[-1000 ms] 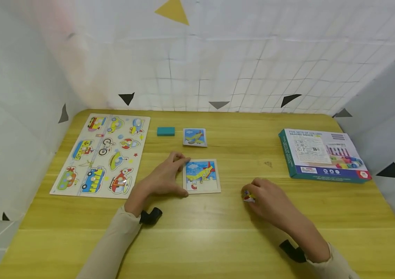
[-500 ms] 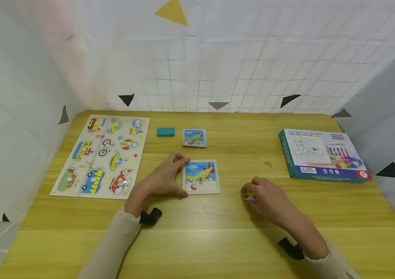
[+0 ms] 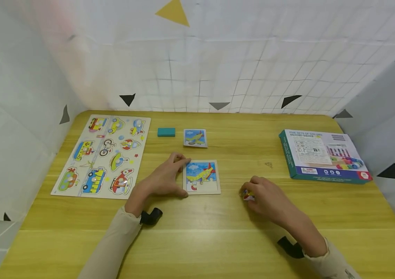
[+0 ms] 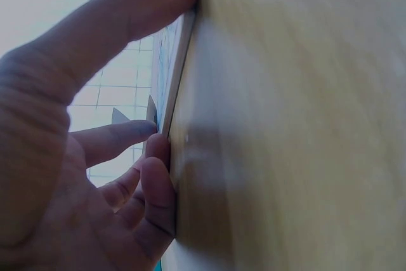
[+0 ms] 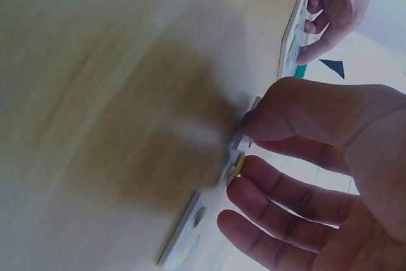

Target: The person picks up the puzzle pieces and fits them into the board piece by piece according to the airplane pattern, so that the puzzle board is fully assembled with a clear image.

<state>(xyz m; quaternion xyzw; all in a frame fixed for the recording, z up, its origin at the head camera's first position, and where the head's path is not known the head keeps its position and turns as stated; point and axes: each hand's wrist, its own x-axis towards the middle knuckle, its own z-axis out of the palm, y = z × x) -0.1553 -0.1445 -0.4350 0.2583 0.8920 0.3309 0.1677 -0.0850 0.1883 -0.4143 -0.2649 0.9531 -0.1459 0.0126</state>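
Note:
The left hand (image 3: 167,176) holds a small wooden jigsaw puzzle board (image 3: 201,192) by its left side, thumb at the near corner and index finger at the far one. A yellow and red airplane fills most of the board, and its bottom right part shows bare wood. To the right of the board, the right hand (image 3: 267,199) pinches a small colourful puzzle piece (image 3: 248,195) low over the table. In the right wrist view, the thumb presses on the piece's edge, another piece (image 5: 235,166) lies by the fingers, and a further flat piece (image 5: 183,233) lies below them.
A picture card (image 3: 194,138) with the airplane lies behind the board, beside a teal block (image 3: 166,132). At left is a large vehicle peg puzzle (image 3: 105,155). A beaded boxes carton (image 3: 323,155) lies at right on the wooden table (image 3: 204,240), and white sheeting rises behind.
The right hand's fingertips have shifted slightly to the left around the piece. The left hand and the puzzle board stay in place.

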